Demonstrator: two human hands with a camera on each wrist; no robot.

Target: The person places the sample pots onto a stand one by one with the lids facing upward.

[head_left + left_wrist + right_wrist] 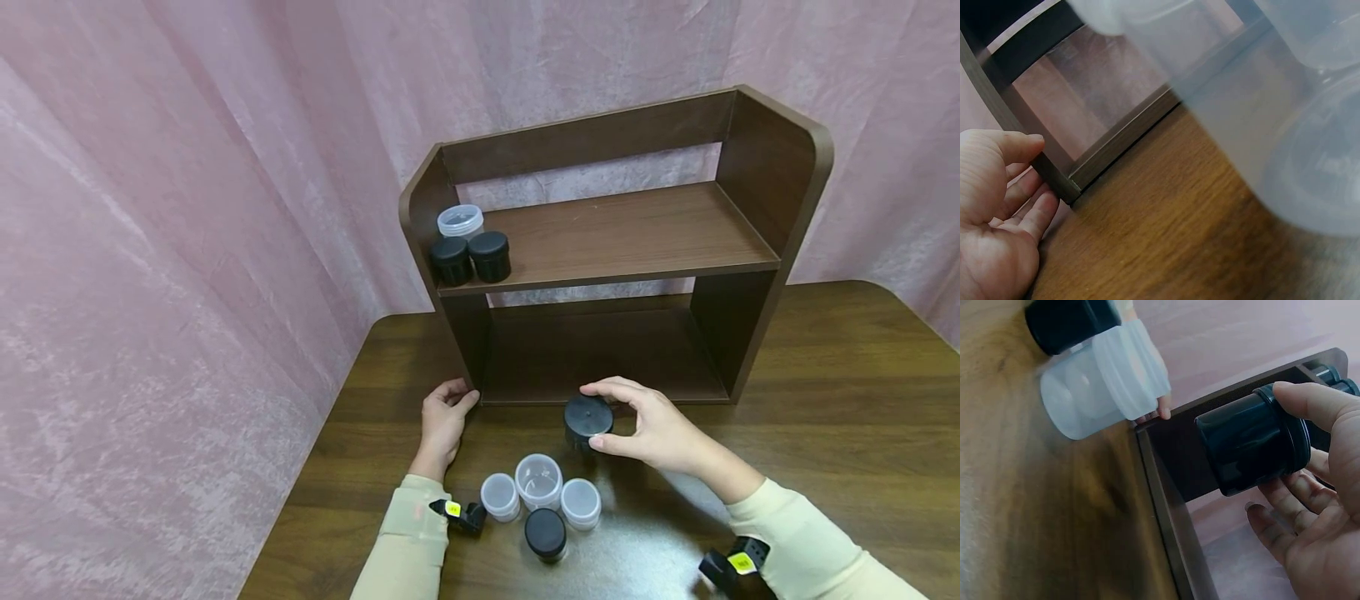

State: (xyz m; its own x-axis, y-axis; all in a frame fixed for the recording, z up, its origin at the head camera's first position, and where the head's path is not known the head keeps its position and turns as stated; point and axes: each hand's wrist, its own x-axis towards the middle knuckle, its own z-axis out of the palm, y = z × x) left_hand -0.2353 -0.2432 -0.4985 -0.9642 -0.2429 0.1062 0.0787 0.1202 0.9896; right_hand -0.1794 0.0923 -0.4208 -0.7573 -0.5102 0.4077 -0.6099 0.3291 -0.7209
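My right hand [648,421] grips a black lidded jar [588,417] by its upper part, thumb on one side and fingers on the other. In the right wrist view the jar [1250,444] looks glossy and hangs above the table, in front of the shelf. At the shelf's lower left front corner, my left hand [444,421] holds the edge of the side panel; the left wrist view shows thumb and fingers [1038,215] on either side of it. The brown two-tier shelf [622,242] stands on the table.
Near me on the table stand clear jars [538,479], two smaller white-lidded jars [499,493] and a black-lidded jar [545,533]. On the upper tier's left end sit two black jars [491,255] and a clear one [461,220]. A pink curtain [225,208] hangs behind.
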